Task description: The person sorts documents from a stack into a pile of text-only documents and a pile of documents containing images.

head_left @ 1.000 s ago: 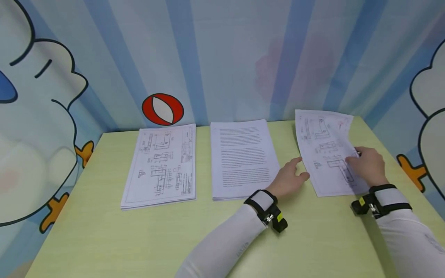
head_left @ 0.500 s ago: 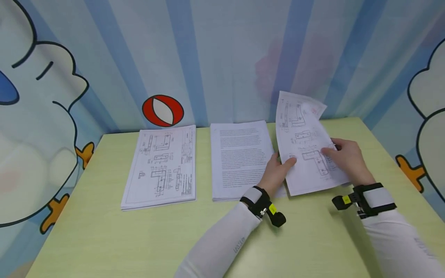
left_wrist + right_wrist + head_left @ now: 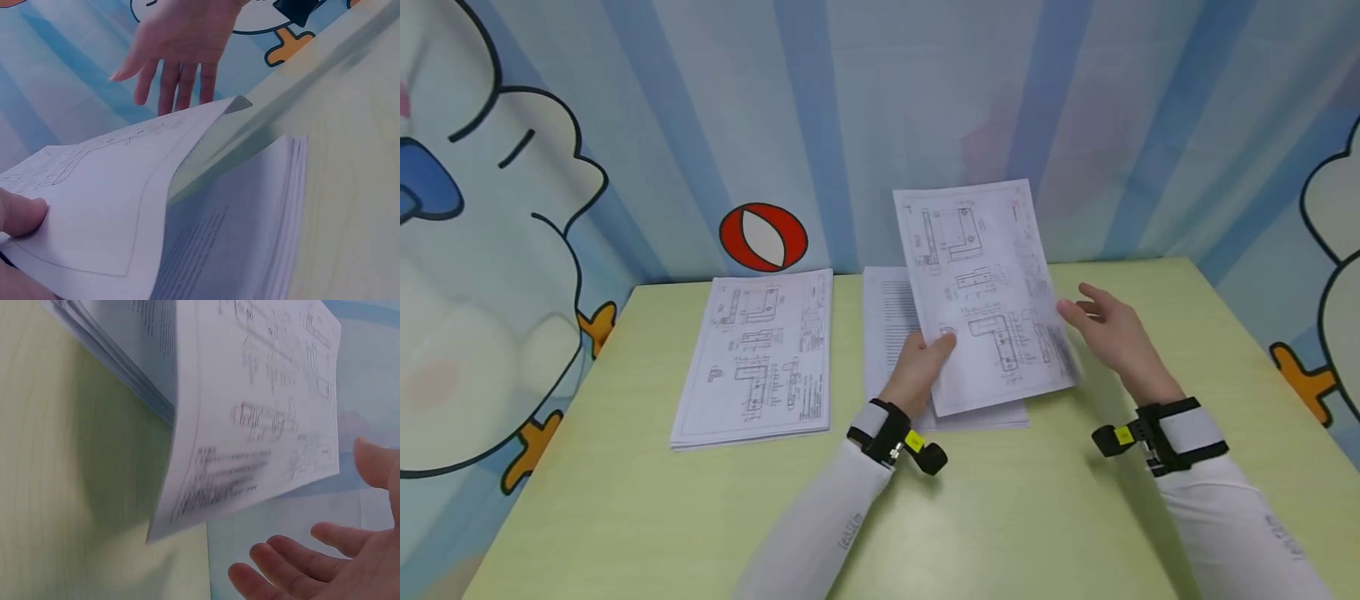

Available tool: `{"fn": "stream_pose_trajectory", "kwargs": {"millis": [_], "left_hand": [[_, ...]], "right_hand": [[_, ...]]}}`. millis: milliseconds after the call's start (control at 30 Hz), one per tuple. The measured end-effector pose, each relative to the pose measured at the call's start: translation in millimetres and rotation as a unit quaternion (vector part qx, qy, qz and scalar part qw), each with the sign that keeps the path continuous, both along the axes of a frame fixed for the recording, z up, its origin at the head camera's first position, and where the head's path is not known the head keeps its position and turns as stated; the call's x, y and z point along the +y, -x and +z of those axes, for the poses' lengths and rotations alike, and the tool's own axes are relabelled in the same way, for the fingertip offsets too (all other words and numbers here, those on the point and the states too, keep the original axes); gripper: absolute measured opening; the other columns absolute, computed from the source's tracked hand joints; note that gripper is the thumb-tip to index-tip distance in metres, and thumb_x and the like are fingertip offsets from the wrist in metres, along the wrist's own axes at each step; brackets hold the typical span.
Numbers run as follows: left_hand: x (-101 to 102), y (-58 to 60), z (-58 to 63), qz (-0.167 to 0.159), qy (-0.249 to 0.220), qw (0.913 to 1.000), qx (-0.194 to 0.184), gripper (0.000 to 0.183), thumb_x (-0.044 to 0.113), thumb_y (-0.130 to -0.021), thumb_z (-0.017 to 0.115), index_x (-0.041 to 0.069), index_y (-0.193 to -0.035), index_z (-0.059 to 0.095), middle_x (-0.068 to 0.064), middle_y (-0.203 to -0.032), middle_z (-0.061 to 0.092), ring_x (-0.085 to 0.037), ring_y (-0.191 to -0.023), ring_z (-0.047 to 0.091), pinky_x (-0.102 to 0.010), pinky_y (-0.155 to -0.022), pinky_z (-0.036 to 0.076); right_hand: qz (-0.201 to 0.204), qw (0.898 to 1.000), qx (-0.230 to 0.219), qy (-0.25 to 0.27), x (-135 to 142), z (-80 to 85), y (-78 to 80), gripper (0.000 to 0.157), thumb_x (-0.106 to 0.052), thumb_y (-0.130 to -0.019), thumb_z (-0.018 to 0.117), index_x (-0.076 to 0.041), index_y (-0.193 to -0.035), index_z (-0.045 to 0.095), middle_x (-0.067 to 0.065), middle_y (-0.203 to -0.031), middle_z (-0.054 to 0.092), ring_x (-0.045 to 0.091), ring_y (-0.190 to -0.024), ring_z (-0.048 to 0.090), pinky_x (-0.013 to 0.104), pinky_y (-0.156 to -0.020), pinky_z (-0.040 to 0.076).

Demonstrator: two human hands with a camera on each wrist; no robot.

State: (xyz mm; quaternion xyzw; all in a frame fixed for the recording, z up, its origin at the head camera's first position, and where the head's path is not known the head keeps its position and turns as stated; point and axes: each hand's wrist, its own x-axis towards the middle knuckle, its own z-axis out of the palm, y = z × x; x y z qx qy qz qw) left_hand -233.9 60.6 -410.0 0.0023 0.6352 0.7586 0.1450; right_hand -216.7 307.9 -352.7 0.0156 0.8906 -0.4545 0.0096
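Observation:
A printed sheet with technical drawings [image 3: 985, 292] is held up by my left hand [image 3: 916, 371], thumb on its face near the lower left edge. It hangs tilted above the middle stack of text pages [image 3: 887, 308], covering much of it. In the left wrist view the thumb [image 3: 22, 212] presses on the sheet, and the stack lies below, apart from it. My right hand [image 3: 1116, 337] is just right of the sheet, holding nothing. Its fingers [image 3: 294, 562] are spread and loosely bent in the right wrist view, apart from the paper.
To the left lies another stack of drawing sheets [image 3: 752, 358] on the pale green table [image 3: 760, 517]. A blue striped curtain [image 3: 865, 125] with cartoon figures stands behind the table's back edge.
The drawing sheet has moved left from the table's right side to above the middle stack. My left hand has taken hold of it; my right hand has let go.

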Motion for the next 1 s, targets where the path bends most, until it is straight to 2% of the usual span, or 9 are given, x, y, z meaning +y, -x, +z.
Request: {"fn": "stream_pose_trajectory", "kwargs": {"millis": [167, 267, 333, 400, 500, 533, 567, 800, 1000], "left_hand": [[-48, -1.7, 8.8, -0.011, -0.009, 0.9991, 0.040, 0.027, 0.024, -0.096, 0.049, 0.016, -0.121, 0.056, -0.012, -0.113, 0.065, -0.019, -0.095, 0.064, -0.031, -0.076, 0.051], [-69, -4.9, 14.2, -0.016, -0.012, 0.9982, 0.057, 0.030, 0.022, -0.096, 0.049, 0.017, -0.124, 0.055, -0.014, -0.118, 0.063, -0.020, -0.099, 0.063, -0.031, -0.079, 0.049], [-80, -7.0, 16.8, -0.017, -0.011, 0.9980, 0.060, 0.031, 0.021, -0.095, 0.050, 0.019, -0.125, 0.055, -0.013, -0.120, 0.063, -0.020, -0.102, 0.062, -0.031, -0.082, 0.048], [-90, -8.7, 18.4, -0.020, -0.008, 0.9977, 0.064, 0.031, 0.020, -0.095, 0.050, 0.020, -0.126, 0.054, -0.012, -0.122, 0.062, -0.020, -0.106, 0.061, -0.032, -0.084, 0.047], [-104, -10.0, 18.1, -0.016, 0.000, 0.9980, 0.061, 0.031, 0.019, -0.095, 0.049, 0.021, -0.126, 0.054, -0.010, -0.123, 0.062, -0.022, -0.108, 0.061, -0.033, -0.083, 0.048], [-107, -10.7, 17.5, -0.014, 0.004, 0.9982, 0.059, 0.031, 0.020, -0.095, 0.049, 0.021, -0.126, 0.054, -0.010, -0.123, 0.061, -0.022, -0.108, 0.061, -0.032, -0.083, 0.049], [-111, -11.2, 16.5, -0.012, 0.008, 0.9984, 0.054, 0.031, 0.020, -0.095, 0.049, 0.021, -0.126, 0.054, -0.010, -0.123, 0.061, -0.022, -0.108, 0.061, -0.033, -0.082, 0.049], [-152, -16.4, 10.8, 0.007, 0.050, 0.9985, 0.019, 0.033, 0.025, -0.096, 0.049, 0.017, -0.128, 0.051, -0.013, -0.123, 0.061, -0.019, -0.100, 0.065, -0.030, -0.075, 0.055], [-197, -16.1, 4.4, 0.052, 0.153, 0.9868, 0.007, 0.046, 0.040, -0.090, 0.057, 0.017, -0.128, 0.051, -0.010, -0.119, 0.063, -0.015, -0.094, 0.067, -0.028, -0.071, 0.055]], "right_hand": [[0.028, 0.992, -0.025, 0.123, -12, -1.3, 10.4, 0.090, -0.066, -0.086, 0.035, -0.018, -0.150, -0.006, 0.019, -0.158, 0.004, 0.040, -0.142, 0.012, 0.060, -0.112, 0.020], [0.065, 0.968, -0.055, 0.237, -25, -4.9, 20.2, 0.090, -0.066, -0.085, 0.034, -0.020, -0.149, -0.011, 0.014, -0.159, -0.003, 0.034, -0.145, 0.006, 0.055, -0.116, 0.014], [0.094, 0.937, -0.079, 0.328, -37, -7.1, 26.8, 0.091, -0.068, -0.085, 0.032, -0.021, -0.149, -0.013, 0.014, -0.159, -0.006, 0.031, -0.146, 0.002, 0.051, -0.118, 0.009], [0.119, 0.890, -0.103, 0.427, -49, -9.0, 32.9, 0.091, -0.069, -0.084, 0.033, -0.023, -0.149, -0.012, 0.012, -0.159, -0.005, 0.029, -0.146, 0.002, 0.049, -0.119, 0.009], [0.158, 0.823, -0.141, 0.527, -69, -10.4, 39.1, 0.089, -0.070, -0.084, 0.033, -0.024, -0.151, -0.002, 0.010, -0.155, 0.014, 0.026, -0.142, 0.017, 0.043, -0.112, 0.027], [0.174, 0.809, -0.147, 0.542, -75, -11.1, 40.5, 0.084, -0.067, -0.086, 0.034, -0.024, -0.151, 0.003, 0.008, -0.150, 0.023, 0.024, -0.137, 0.027, 0.040, -0.106, 0.034], [0.184, 0.806, -0.154, 0.541, -81, -10.6, 40.2, 0.078, -0.063, -0.088, 0.036, -0.025, -0.150, 0.010, 0.006, -0.144, 0.033, 0.022, -0.130, 0.035, 0.036, -0.099, 0.039], [0.152, 0.903, -0.140, 0.378, -133, -16.0, 39.5, 0.040, -0.020, -0.097, 0.048, -0.012, -0.136, 0.044, 0.008, -0.115, 0.064, 0.020, -0.093, 0.067, 0.031, -0.074, 0.056], [0.128, 0.935, -0.131, 0.303, -174, -21.1, 38.0, 0.032, -0.016, -0.096, 0.049, -0.013, -0.127, 0.054, 0.012, -0.117, 0.065, 0.022, -0.093, 0.068, 0.031, -0.073, 0.056]]}}
